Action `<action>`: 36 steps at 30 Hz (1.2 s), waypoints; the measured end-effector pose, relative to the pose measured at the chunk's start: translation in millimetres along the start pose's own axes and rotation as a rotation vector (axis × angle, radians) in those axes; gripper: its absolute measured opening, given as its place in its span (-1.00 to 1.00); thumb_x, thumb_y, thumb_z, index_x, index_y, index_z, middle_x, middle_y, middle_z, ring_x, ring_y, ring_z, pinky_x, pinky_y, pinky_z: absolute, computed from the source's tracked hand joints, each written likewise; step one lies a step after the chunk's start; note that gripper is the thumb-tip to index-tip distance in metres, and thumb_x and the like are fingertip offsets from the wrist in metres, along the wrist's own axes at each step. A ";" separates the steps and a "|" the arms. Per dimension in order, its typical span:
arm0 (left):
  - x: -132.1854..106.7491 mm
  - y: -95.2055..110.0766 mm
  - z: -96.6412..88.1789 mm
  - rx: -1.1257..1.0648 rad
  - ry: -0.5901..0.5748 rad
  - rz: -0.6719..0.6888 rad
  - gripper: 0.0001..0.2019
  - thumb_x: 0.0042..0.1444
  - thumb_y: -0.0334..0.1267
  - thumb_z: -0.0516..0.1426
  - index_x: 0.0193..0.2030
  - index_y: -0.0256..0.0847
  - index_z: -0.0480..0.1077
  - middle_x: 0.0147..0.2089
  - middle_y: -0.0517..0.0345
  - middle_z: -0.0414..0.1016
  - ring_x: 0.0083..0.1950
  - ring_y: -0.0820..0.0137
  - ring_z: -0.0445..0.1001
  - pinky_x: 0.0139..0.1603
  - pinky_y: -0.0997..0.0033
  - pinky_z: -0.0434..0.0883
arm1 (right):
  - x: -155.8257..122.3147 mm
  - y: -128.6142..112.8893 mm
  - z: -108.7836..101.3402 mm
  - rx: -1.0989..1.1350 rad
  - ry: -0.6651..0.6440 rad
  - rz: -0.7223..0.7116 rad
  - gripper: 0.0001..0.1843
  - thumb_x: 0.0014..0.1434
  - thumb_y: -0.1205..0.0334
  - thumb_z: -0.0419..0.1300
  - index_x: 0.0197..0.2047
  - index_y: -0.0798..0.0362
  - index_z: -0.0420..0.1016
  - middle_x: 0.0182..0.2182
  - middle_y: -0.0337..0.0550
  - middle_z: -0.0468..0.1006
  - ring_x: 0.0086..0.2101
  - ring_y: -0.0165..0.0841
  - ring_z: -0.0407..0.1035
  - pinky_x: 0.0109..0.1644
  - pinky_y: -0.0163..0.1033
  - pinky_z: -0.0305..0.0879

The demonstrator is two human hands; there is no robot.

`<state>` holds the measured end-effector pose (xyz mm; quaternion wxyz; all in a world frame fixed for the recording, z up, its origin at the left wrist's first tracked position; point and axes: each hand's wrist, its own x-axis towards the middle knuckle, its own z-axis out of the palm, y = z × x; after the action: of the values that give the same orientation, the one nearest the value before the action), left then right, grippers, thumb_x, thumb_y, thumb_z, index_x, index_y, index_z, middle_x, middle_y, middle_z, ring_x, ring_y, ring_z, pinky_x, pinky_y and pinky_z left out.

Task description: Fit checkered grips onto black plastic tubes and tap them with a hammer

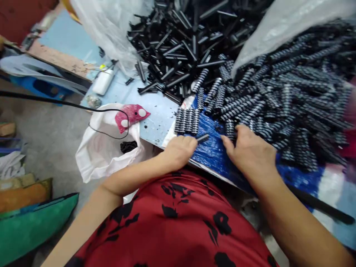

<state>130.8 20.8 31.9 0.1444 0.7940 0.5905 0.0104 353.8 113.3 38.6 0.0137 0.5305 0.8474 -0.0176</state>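
My left hand [181, 151] is closed around a short, smooth black stick [203, 138], whose end sticks out past the fingers to the right. Just above it, a row of striped, ribbed black pieces [187, 120] lies side by side on the table edge. At the front of a large heap of the same ribbed pieces [278, 89], my right hand [251, 154] has its thumb and forefinger at a ribbed black piece [230, 128]. The other fingers of that hand are hidden. Blue plastic sheeting [210, 152] lies under both hands.
Behind the row is a pile of smooth black sticks [178, 52] beside clear plastic bags [111, 29]. A white sack [86, 155] hangs open at the table's left edge, with a thin black cable [55, 101] above. A long black bar [322, 204] lies at right.
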 end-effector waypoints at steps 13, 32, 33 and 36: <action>-220.2 -121.4 -56.9 0.267 -0.052 -0.500 -0.71 0.45 -0.12 0.11 -0.01 -0.35 0.49 -0.25 -0.11 0.57 -0.25 0.12 0.54 -0.28 0.19 0.32 | -21.4 -1.2 -17.5 1.490 -0.013 0.857 -0.44 -0.07 -0.13 0.50 0.02 -0.20 0.65 -0.20 -0.03 0.52 -0.32 -0.31 0.47 -0.29 -0.09 0.44; 114.3 -173.2 -30.2 0.276 -0.005 -0.082 -0.75 0.35 -0.35 0.01 -0.25 -0.27 0.50 -0.16 -0.21 0.50 0.02 0.01 0.44 -0.01 0.06 0.29 | -1.6 -14.6 -28.7 2.000 -0.276 0.650 -0.12 -0.05 -0.50 0.43 -0.02 0.08 0.37 -0.30 -0.22 0.53 -0.42 -0.47 0.45 -0.36 -0.32 0.46; 107.4 -170.7 -30.6 0.274 0.035 -0.101 -0.75 0.35 -0.32 0.02 -0.28 -0.26 0.49 -0.17 -0.19 0.50 0.02 0.02 0.43 0.00 0.07 0.29 | 0.8 -12.4 -28.3 2.009 -0.271 0.649 -0.12 -0.05 -0.50 0.42 -0.02 0.09 0.37 -0.31 -0.22 0.52 -0.41 -0.48 0.45 -0.36 -0.33 0.46; 73.1 -154.4 -38.1 0.079 0.156 -0.246 -0.78 0.31 -0.21 0.08 -0.25 -0.23 0.51 -0.22 -0.12 0.50 -0.07 0.09 0.46 -0.01 0.12 0.31 | 4.5 -9.3 -25.5 2.008 -0.232 0.664 -0.14 -0.04 -0.51 0.42 -0.06 0.08 0.36 -0.42 -0.29 0.44 -0.51 -0.53 0.34 -0.46 -0.37 0.32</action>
<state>1.5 138.1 19.8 0.0671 0.7175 0.6927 0.0312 343.4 114.4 64.0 -0.3457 0.4985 0.2508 -0.7544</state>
